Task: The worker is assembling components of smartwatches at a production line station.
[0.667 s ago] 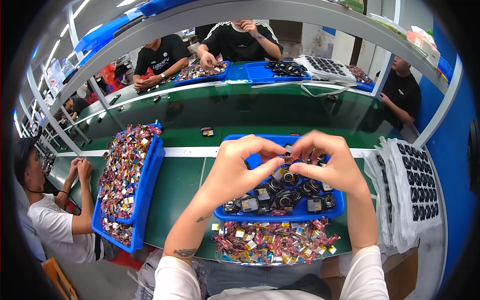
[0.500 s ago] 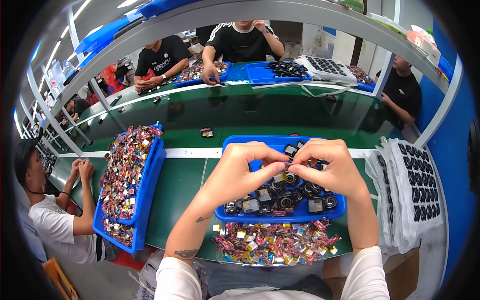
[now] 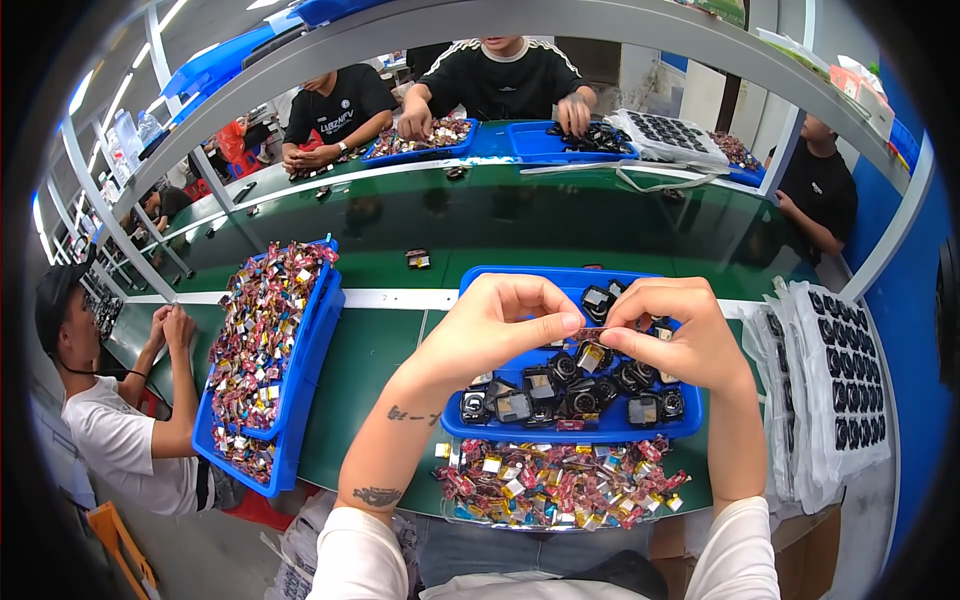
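Observation:
My left hand [image 3: 500, 328] and my right hand [image 3: 668, 328] meet above a blue tray [image 3: 625, 435], fingertips pinched on either end of a small reddish circuit board [image 3: 591, 331]. A small silver-and-yellow battery [image 3: 592, 354] shows just below the board; whether it is attached, I cannot tell. The tray beneath holds many black device housings [image 3: 583, 401], some round-faced and some with square plates. In front of the tray, close to my body, lies a pile of red circuit boards [image 3: 560, 485] with silver and yellow batteries.
Left stand stacked blue trays [image 3: 322, 350], heaped with similar boards. White trays of black parts [image 3: 848, 370] are stacked right. A green conveyor [image 3: 440, 225] runs beyond, with a loose board [image 3: 417, 259] on it. Co-workers sit left and across; a metal frame [image 3: 600, 25] spans overhead.
Both my hands still pinch the small board, now drawn slightly apart so more of it shows. The view has shifted a little. Across the conveyor, a person's hands have moved into two blue trays.

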`<state>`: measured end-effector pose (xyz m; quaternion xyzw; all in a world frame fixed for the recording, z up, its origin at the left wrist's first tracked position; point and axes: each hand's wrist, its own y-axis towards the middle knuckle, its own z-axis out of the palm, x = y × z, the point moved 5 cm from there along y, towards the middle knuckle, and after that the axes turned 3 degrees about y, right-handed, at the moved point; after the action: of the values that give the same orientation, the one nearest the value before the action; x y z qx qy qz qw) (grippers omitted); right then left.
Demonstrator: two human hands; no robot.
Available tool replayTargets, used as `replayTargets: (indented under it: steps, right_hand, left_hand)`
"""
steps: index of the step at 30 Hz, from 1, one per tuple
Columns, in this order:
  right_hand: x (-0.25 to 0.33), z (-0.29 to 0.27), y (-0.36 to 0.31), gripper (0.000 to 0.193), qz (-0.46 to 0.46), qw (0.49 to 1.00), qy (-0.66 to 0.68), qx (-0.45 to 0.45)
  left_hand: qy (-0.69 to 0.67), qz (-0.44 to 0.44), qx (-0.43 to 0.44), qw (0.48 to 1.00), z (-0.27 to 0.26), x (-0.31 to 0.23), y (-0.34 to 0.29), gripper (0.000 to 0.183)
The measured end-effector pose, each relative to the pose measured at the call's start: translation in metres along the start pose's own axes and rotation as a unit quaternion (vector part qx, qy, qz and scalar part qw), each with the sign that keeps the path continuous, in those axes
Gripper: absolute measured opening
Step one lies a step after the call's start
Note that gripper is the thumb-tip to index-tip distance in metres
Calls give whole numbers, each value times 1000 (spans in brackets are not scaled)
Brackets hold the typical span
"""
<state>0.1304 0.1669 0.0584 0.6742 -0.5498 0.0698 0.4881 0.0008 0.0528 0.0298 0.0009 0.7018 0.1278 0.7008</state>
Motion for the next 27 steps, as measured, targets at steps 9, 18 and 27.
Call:
replayTargets:
  steps: [9, 18, 27]
  right_hand:
    - [-11, -7, -2, 11, 84, 995, 42, -37]
    - [-12, -4, -3, 12, 105, 993, 44, -45]
    - [-18, 2, -5, 10, 168, 962, 211, -28]
  left_hand:
    - [182, 78, -96, 975, -3, -10, -2, 10]
    - [254, 78, -119, 957, 0, -10, -1, 13]
    - [205, 84, -70, 973, -1, -9, -1, 13]
